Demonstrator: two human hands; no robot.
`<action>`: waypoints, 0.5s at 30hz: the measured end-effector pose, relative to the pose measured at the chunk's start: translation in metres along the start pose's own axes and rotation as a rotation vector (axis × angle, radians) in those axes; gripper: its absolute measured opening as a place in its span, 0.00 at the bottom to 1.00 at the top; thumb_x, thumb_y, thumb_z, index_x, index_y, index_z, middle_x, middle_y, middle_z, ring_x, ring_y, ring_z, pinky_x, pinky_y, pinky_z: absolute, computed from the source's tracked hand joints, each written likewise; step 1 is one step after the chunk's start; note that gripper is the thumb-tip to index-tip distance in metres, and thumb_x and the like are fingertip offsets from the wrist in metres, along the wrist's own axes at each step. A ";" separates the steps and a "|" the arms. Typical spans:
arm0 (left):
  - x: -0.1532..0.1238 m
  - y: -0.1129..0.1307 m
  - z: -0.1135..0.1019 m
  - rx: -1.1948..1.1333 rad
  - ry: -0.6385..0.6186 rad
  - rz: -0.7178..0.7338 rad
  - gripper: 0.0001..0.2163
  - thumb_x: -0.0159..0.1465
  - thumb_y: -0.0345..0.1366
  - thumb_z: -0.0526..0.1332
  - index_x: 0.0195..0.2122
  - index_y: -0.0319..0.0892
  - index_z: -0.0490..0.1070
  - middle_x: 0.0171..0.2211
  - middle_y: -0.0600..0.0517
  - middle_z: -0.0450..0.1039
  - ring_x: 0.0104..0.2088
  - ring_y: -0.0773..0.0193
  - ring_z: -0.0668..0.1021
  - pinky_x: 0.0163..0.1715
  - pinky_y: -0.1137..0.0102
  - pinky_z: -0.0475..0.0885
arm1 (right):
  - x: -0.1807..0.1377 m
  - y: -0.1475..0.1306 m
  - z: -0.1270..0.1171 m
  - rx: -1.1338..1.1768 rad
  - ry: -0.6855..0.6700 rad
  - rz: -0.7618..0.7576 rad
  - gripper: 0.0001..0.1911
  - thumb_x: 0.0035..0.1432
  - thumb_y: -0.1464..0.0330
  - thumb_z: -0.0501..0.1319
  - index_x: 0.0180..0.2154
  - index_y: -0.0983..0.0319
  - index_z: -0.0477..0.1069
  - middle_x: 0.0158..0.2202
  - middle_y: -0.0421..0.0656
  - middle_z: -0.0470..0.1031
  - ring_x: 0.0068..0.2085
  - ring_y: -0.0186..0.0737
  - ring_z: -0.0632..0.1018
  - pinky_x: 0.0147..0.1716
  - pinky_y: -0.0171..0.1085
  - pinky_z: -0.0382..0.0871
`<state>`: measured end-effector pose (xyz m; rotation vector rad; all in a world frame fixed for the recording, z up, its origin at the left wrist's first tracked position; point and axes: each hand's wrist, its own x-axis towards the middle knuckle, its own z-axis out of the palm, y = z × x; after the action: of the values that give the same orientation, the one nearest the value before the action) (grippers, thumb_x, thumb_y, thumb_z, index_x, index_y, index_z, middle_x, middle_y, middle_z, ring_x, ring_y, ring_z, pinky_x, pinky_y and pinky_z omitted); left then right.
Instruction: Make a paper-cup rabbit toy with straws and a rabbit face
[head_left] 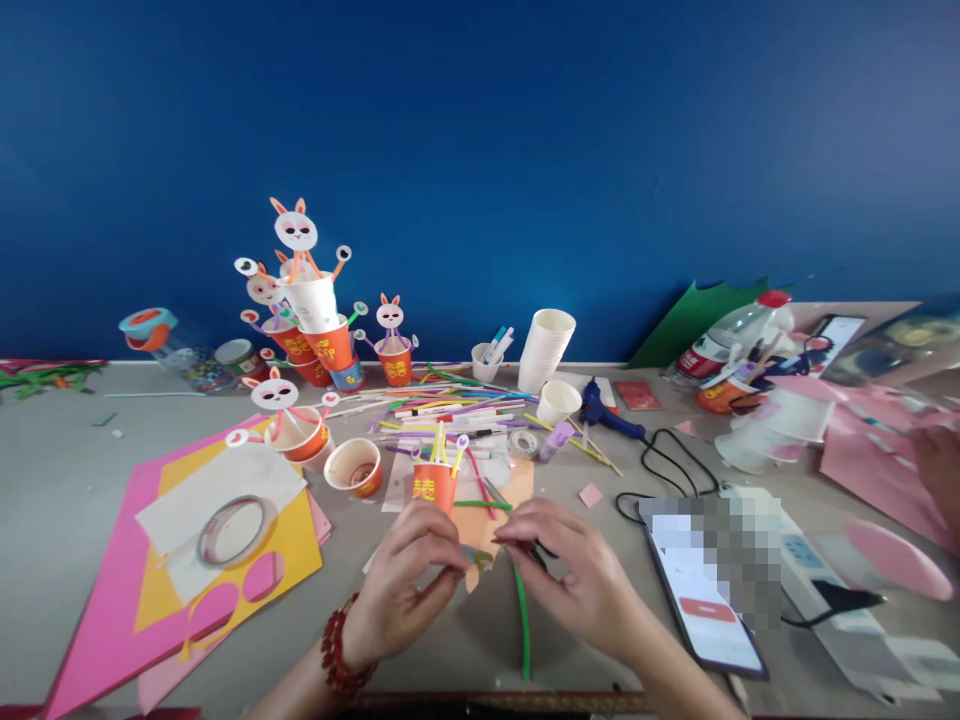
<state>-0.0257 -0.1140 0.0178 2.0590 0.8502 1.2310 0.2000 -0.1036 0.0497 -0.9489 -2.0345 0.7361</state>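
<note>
My left hand, a beaded bracelet at its wrist, pinches a small cut piece of paper; a pale orange tip shows below the fingers. Facing it, my right hand is closed on a thin dark object that my fingers mostly hide. Below, between the hands, lies a green pipe cleaner. Just beyond my left hand stands a red paper cup with yellow pipe cleaners rising from it. A sheet of light orange paper lies behind my hands.
Rabbit-faced paper cups stand at left, near a tape roll on coloured paper. Markers and pipe cleaners spread across the back. A blue glue gun, its cable, a phone and a power strip occupy the right. Another person's hand is at far right.
</note>
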 end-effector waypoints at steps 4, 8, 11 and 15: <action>0.002 0.000 0.005 -0.134 0.059 -0.150 0.08 0.63 0.24 0.60 0.38 0.44 0.72 0.33 0.50 0.72 0.37 0.61 0.74 0.39 0.66 0.69 | 0.005 -0.004 0.001 0.061 0.007 0.000 0.09 0.63 0.74 0.57 0.39 0.58 0.74 0.33 0.43 0.77 0.35 0.38 0.78 0.35 0.35 0.72; 0.000 -0.004 0.010 -0.343 0.094 -0.358 0.02 0.65 0.31 0.61 0.35 0.43 0.70 0.32 0.50 0.71 0.36 0.62 0.74 0.38 0.68 0.68 | 0.005 0.000 0.006 0.073 0.013 0.014 0.09 0.62 0.74 0.56 0.40 0.58 0.73 0.35 0.43 0.76 0.37 0.38 0.77 0.38 0.36 0.72; -0.001 -0.006 0.014 -0.475 0.127 -0.464 0.04 0.64 0.34 0.63 0.34 0.42 0.70 0.32 0.52 0.70 0.35 0.64 0.73 0.36 0.70 0.69 | 0.004 0.001 0.010 0.056 0.031 0.031 0.10 0.62 0.75 0.56 0.41 0.58 0.72 0.35 0.43 0.76 0.38 0.39 0.77 0.38 0.36 0.71; -0.002 -0.005 0.017 -0.613 0.144 -0.573 0.05 0.63 0.36 0.65 0.34 0.42 0.69 0.31 0.53 0.71 0.33 0.66 0.75 0.34 0.72 0.69 | 0.005 -0.001 0.013 0.049 0.032 0.047 0.11 0.60 0.75 0.56 0.43 0.59 0.72 0.35 0.43 0.75 0.36 0.37 0.77 0.36 0.34 0.71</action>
<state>-0.0123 -0.1154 0.0065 1.1477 0.9002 1.1302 0.1866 -0.1023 0.0447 -0.9769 -1.9638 0.7871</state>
